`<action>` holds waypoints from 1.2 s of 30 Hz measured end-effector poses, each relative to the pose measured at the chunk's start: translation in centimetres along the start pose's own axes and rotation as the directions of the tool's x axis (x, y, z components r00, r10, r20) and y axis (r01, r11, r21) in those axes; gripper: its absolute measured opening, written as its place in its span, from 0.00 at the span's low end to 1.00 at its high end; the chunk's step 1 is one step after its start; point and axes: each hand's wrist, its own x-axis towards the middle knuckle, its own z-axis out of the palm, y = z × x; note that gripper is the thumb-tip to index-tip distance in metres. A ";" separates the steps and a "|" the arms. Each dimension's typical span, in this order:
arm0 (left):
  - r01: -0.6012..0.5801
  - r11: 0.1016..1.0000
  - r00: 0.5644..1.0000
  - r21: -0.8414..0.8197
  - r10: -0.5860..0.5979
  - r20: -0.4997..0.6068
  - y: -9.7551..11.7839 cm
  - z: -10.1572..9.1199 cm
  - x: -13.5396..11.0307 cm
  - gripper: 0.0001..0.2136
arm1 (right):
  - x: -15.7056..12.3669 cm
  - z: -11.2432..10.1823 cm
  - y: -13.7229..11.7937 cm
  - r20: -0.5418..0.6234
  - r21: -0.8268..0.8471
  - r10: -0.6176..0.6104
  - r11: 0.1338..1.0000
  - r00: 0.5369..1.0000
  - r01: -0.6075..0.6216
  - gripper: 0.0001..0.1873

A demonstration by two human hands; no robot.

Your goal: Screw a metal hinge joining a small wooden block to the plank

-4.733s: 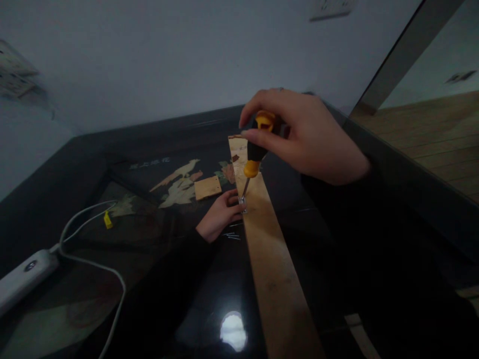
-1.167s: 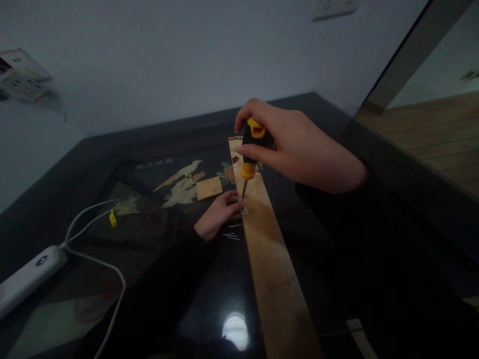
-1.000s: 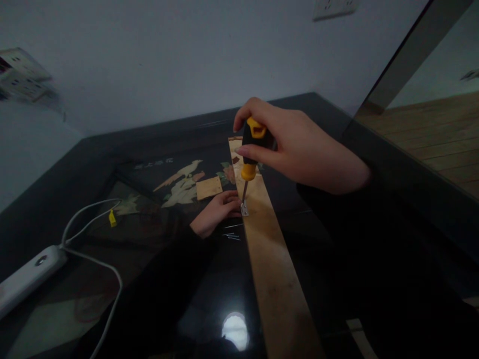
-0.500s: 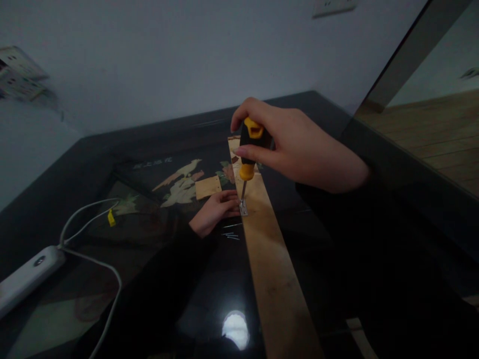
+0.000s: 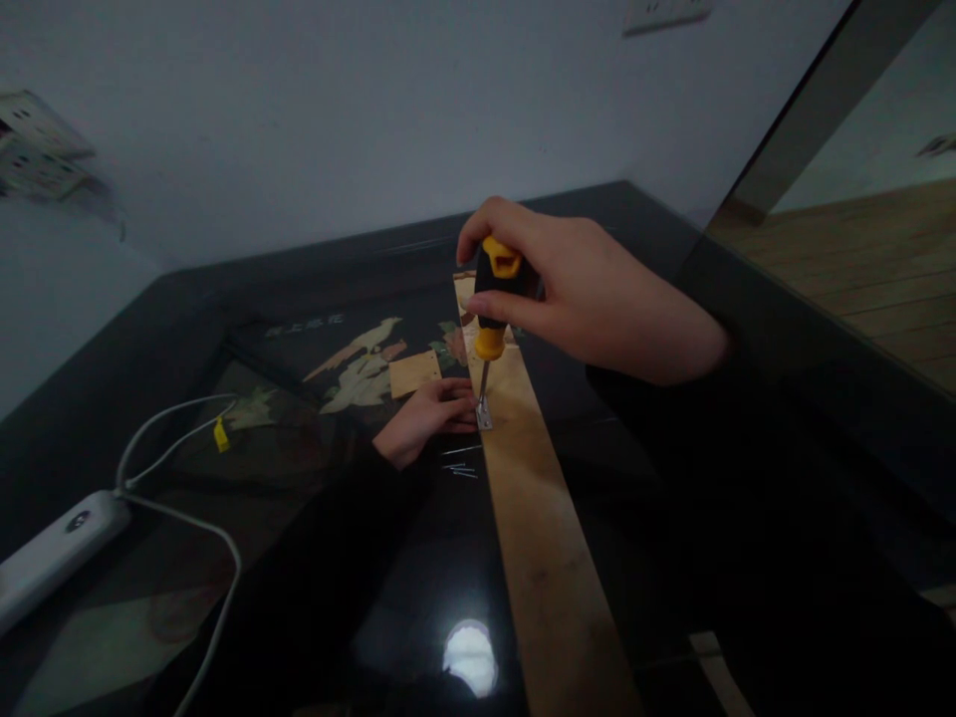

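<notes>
Plainly, from the head camera, the right hand [image 5: 568, 277] has its fingers and thumb wrapped around the black-and-yellow handle of a screwdriver [image 5: 489, 342], which leans slightly, its shaft pointing down at a small metal bracket [image 5: 485, 419]. The bracket lies on the left edge of a long wooden board [image 5: 549, 528], which runs from the bottom of the view toward the far side of the dark, glossy table [image 5: 418, 588]. The left hand [image 5: 424, 413] lies low against that same edge, its fingers extended and close together at the bracket; whether they pinch it cannot be told.

Just below the left hand, a few thin metal pins [image 5: 463, 471] lie loose on the table. Beyond it rests a small wooden piece [image 5: 413, 374], partly over a bird-and-flower picture [image 5: 362, 363] on the tabletop. Well apart at the left are a white power strip [image 5: 64, 548] and a looping cable [image 5: 236, 553] with a yellow tag [image 5: 221, 435]. Sockets [image 5: 666, 13] are mounted on the wall [image 5: 358, 119] behind.
</notes>
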 end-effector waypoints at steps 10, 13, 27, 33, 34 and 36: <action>-0.001 1.000 1.000 -0.004 0.001 -0.014 -0.2 0.3 0.1 0.11 | -0.1 0.0 -0.5 0.005 0.076 -0.044 0.996 0.999 0.043 0.11; -0.007 1.000 1.000 0.015 0.008 -0.016 -0.3 0.2 0.2 0.11 | 0.0 -0.2 -0.6 -0.010 0.085 -0.037 0.996 0.999 0.038 0.11; 0.025 1.000 0.999 0.016 -0.026 0.035 0.6 0.2 -0.9 0.13 | -0.5 -1.4 -0.4 -0.203 0.152 0.055 0.988 0.978 -0.024 0.15; -0.007 1.000 1.000 0.027 0.007 -0.004 0.6 -0.3 -1.6 0.20 | -0.8 -1.7 -0.6 -0.269 0.204 0.040 0.979 0.962 0.016 0.13; -0.022 0.998 1.000 0.055 0.023 -0.011 0.4 -0.4 -1.7 0.20 | -0.8 -1.7 -0.6 -0.290 0.224 0.040 0.974 0.956 0.027 0.12; -0.088 0.983 0.995 0.160 0.094 -0.029 -0.3 -0.9 -1.7 0.19 | -0.8 -1.7 -0.5 -0.332 0.280 0.056 0.959 0.941 0.041 0.12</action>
